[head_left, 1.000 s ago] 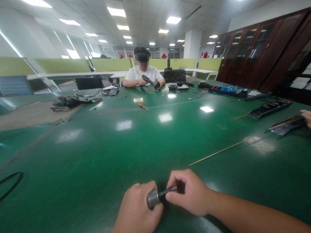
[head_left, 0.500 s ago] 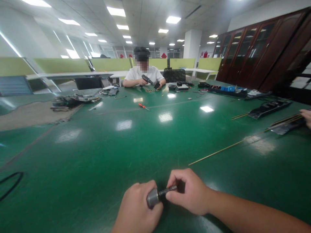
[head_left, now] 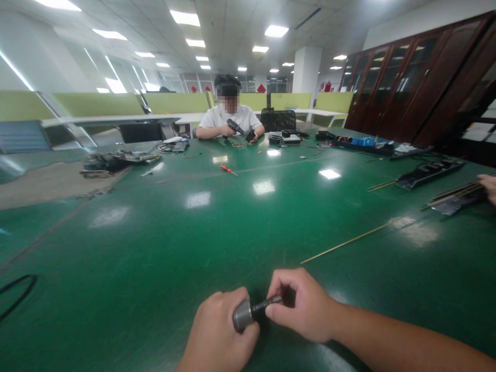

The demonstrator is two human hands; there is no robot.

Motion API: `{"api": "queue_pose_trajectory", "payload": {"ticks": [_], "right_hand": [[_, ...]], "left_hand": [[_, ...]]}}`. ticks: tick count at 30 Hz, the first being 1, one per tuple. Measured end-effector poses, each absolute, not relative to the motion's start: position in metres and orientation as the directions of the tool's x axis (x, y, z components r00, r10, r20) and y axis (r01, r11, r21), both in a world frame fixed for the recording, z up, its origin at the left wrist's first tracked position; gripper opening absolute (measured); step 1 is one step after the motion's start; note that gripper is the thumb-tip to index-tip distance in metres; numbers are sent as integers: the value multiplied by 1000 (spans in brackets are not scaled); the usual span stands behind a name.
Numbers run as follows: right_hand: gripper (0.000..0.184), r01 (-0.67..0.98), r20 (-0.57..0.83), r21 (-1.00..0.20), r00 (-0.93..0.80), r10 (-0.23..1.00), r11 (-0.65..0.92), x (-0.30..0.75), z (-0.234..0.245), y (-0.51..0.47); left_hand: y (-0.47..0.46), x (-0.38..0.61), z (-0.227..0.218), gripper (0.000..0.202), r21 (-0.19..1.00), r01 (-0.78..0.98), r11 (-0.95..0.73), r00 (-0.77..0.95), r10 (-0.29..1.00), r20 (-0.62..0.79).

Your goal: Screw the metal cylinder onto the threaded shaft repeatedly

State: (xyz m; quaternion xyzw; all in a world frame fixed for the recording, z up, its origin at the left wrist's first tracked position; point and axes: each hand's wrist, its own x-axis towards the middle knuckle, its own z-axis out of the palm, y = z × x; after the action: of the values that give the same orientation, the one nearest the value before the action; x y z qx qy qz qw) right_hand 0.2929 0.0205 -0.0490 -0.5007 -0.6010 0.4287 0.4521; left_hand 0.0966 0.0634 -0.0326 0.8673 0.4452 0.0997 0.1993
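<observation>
Near the front of the green table, my left hand (head_left: 222, 330) is wrapped round the thick body of a grey cylindrical tool (head_left: 243, 316). A narrow black ribbed shaft (head_left: 260, 308) sticks out of that body toward the right. Thumb and forefinger of my right hand (head_left: 300, 306) pinch the shaft close to its tip. The rear of the tool is hidden in my left palm, so its exact kind does not show.
Thin brass-coloured rods (head_left: 349, 242) lie at right, by another person's hand (head_left: 488, 187). An orange screwdriver (head_left: 228, 169) rests mid-table. Across from me a person (head_left: 228, 121) holds a power drill (head_left: 235, 126). A black cable (head_left: 23, 297) loops at left; electronic parts (head_left: 116, 160) lie beyond.
Both hands keep their hold with barely any movement; my right fingertips have shifted very slightly along or around the shaft.
</observation>
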Motion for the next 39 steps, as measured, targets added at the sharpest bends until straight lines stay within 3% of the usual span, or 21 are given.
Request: {"api": "queue_pose_trajectory", "payload": {"ticks": [26, 39], "right_hand": [[11, 221, 126, -965, -94, 988, 144, 295, -49, 21], [10, 139, 114, -982, -87, 990, 125, 295, -49, 21]], "left_hand": [[63, 97, -31, 10, 464, 726, -507, 572, 820, 1], [64, 96, -34, 9, 461, 732, -502, 569, 822, -8]]}}
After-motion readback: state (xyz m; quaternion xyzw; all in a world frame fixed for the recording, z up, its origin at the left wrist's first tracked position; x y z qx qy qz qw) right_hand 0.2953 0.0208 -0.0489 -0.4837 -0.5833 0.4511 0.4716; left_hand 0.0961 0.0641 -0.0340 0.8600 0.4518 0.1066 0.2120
